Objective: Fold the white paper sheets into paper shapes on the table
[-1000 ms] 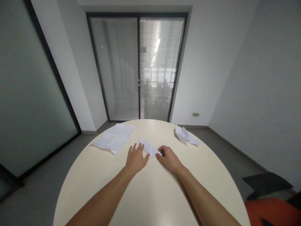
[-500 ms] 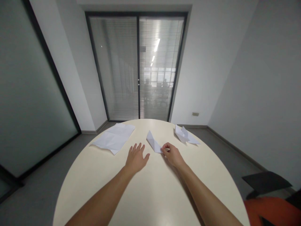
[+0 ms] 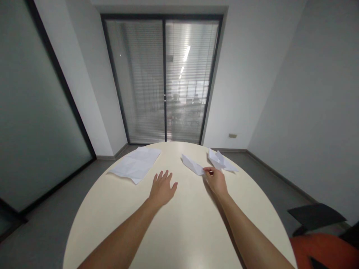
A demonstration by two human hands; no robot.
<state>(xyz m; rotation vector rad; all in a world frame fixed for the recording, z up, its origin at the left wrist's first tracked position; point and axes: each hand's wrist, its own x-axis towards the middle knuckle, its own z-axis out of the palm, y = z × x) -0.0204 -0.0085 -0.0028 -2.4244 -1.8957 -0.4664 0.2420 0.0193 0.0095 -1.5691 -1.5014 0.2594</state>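
Note:
My right hand (image 3: 216, 180) pinches the near end of a narrow folded piece of white paper (image 3: 192, 164) between thumb and fingers. The folded paper slants away to the left from the fingertips, just above or on the tabletop; which one I cannot tell. My left hand (image 3: 163, 188) lies palm down on the table with its fingers spread, holding nothing. Beyond it, to the left, is a creased white sheet (image 3: 137, 162), lying flat. Close behind my right hand rests another folded white paper form, like a paper boat (image 3: 218, 160), with pointed ends.
The round cream table (image 3: 179, 224) has its curved far edge near the glass door with blinds (image 3: 162, 82). A chair with an orange seat (image 3: 322, 250) and dark armrest (image 3: 316, 216) stands at the right. Frosted glass (image 3: 36, 112) borders the left side.
My right hand has moved right and slightly away from me, carrying the folded paper nearer the boat-like form. The left hand has stayed almost in place.

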